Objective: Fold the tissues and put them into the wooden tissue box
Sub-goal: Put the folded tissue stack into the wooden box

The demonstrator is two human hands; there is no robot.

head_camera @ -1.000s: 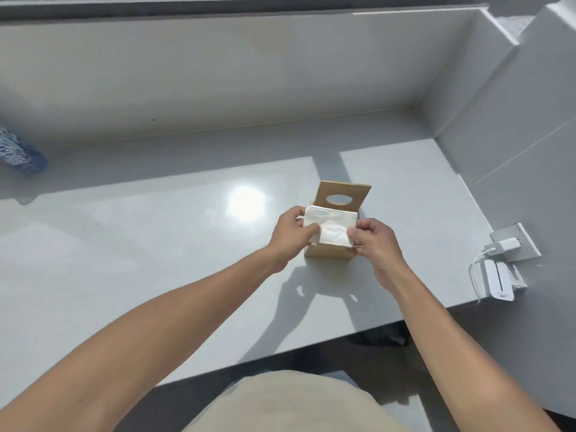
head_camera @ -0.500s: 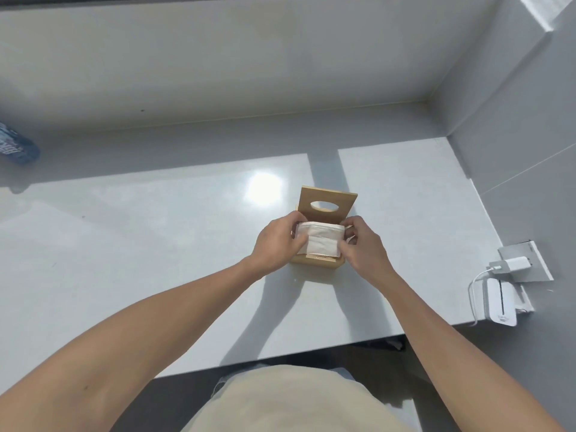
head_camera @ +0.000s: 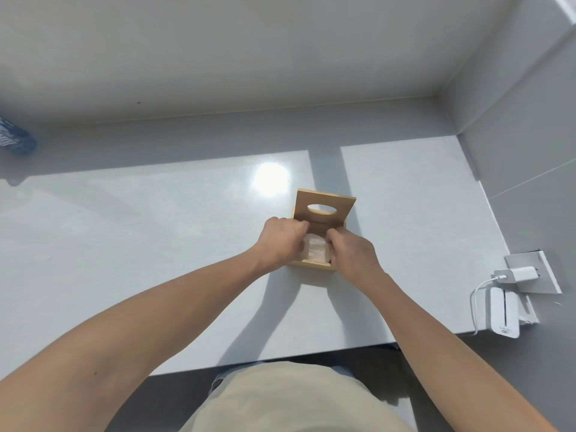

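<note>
At centre frame, on the glossy pale grey countertop [head_camera: 156, 244], stands the small light wooden tissue box [head_camera: 314, 265], its hinged lid [head_camera: 324, 210] with an oval slot raised behind. The left hand [head_camera: 282, 241] and right hand [head_camera: 350, 255], fingers curled, press the folded white tissues [head_camera: 315, 251] inside it. A white charger [head_camera: 514, 274] sits at right.

Both bare forearms reach forward, left hand [head_camera: 280, 241] and right hand [head_camera: 352, 254] close together, fingers curled downward, apparently pinching.
</note>
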